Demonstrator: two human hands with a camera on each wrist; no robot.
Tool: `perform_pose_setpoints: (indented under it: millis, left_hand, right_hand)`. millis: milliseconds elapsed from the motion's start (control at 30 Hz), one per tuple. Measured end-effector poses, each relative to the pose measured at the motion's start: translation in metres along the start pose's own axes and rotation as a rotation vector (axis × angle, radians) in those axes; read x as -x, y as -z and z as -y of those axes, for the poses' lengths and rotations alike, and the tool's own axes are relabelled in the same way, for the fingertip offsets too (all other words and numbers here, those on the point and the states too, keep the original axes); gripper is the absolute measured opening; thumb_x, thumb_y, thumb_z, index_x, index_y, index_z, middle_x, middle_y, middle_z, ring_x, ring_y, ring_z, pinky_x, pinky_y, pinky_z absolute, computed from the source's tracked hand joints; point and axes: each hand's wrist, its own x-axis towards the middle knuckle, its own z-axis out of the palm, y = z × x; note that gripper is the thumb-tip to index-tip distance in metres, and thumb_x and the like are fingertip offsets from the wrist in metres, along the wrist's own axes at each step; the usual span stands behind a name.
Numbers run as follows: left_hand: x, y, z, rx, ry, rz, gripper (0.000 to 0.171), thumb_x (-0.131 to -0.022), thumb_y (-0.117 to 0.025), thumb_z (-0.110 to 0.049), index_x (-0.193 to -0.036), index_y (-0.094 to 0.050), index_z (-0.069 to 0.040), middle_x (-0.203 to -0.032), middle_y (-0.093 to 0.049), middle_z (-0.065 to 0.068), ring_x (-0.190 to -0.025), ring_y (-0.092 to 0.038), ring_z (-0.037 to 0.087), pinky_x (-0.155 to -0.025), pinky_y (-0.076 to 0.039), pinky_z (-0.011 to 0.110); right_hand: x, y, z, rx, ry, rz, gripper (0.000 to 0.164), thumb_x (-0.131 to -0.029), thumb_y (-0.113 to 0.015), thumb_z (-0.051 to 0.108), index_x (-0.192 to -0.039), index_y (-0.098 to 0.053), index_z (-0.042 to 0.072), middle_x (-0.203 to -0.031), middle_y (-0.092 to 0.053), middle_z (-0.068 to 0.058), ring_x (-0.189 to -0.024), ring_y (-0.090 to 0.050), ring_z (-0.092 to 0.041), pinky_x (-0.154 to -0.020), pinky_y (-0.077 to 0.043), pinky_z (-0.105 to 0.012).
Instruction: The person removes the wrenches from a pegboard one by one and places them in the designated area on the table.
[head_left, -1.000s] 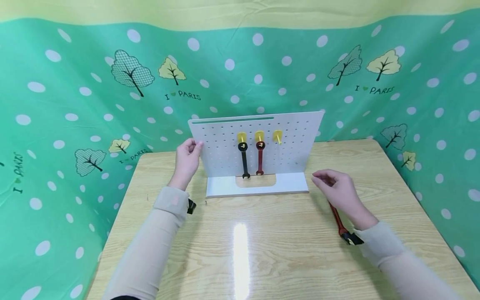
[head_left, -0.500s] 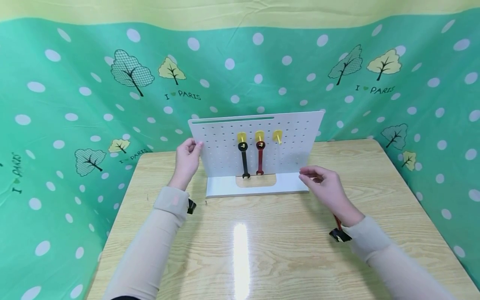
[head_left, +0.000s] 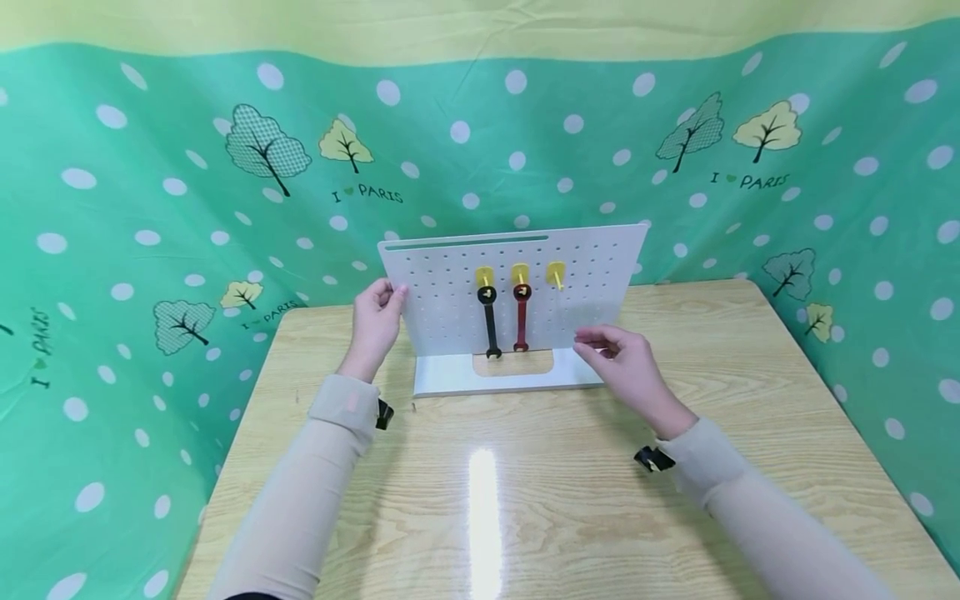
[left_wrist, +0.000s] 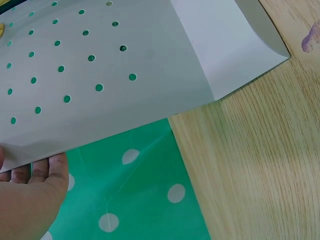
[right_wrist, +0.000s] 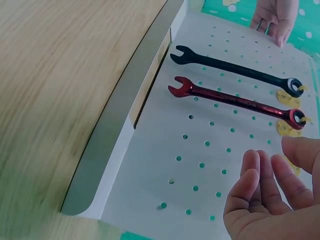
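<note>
A white pegboard (head_left: 442, 308) stands upright on its base. My left hand (head_left: 375, 321) grips its left edge, thumb in front and fingers behind. The left wrist view shows the fingers of that hand (left_wrist: 35, 195) wrapped behind the edge. A black wrench (head_left: 491, 325) and a red wrench (head_left: 522, 321) hang by their ring ends from yellow hooks, open ends down. A third yellow hook (head_left: 556, 273) to their right bears nothing. My right hand (head_left: 622, 362) is before the board's lower right, fingers loosely bent and nothing between them in the right wrist view.
The board stands toward the back of a wooden table (head_left: 420, 500). Behind and beside it hangs a green curtain (head_left: 450, 183) with white dots and printed trees. The board's base has a cutout (head_left: 513, 363) in the middle.
My right hand has moved left, from beside the board to in front of its lower right. A reddish strip near the right wrist has gone out of sight. The left hand stays on the board.
</note>
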Motion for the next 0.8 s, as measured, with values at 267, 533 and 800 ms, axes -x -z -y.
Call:
perform_pose_setpoints:
  millis: [267, 533, 800]
  left_hand:
    - [-0.002, -0.001, 0.002, 0.014, 0.003, -0.004, 0.025, -0.107, -0.057, -0.017, -0.118, -0.064, 0.004, -0.112, -0.069, 0.020, -0.104, -0.066, 0.026, -0.090, -0.054, 0.049]
    - [-0.002, -0.001, 0.002, 0.004, -0.007, 0.003, 0.027, -0.107, -0.057, -0.019, -0.121, -0.064, 0.003, -0.115, -0.069, 0.019, -0.108, -0.066, 0.026, -0.093, -0.055, 0.036]
    - [-0.002, -0.001, 0.003, 0.003, -0.009, -0.001, 0.025, -0.106, -0.057, -0.019, -0.118, -0.065, 0.003, -0.112, -0.070, 0.019, -0.104, -0.066, 0.026, -0.090, -0.056, 0.039]
  right_hand:
    - [-0.014, -0.011, -0.021, -0.015, -0.030, 0.038, 0.027, -0.099, -0.071, 0.017, -0.120, -0.071, 0.001, -0.108, -0.072, -0.008, -0.094, -0.066, -0.021, -0.077, -0.054, -0.023]
    - [-0.027, -0.020, -0.019, -0.037, -0.023, 0.064, 0.027, -0.100, -0.070, 0.016, -0.121, -0.070, -0.001, -0.108, -0.072, -0.008, -0.096, -0.066, -0.021, -0.079, -0.055, -0.024]
    - [-0.040, -0.032, -0.018, -0.074, -0.018, 0.088, 0.027, -0.098, -0.071, 0.009, -0.121, -0.069, -0.004, -0.112, -0.071, -0.018, -0.096, -0.066, -0.023, -0.079, -0.055, -0.025]
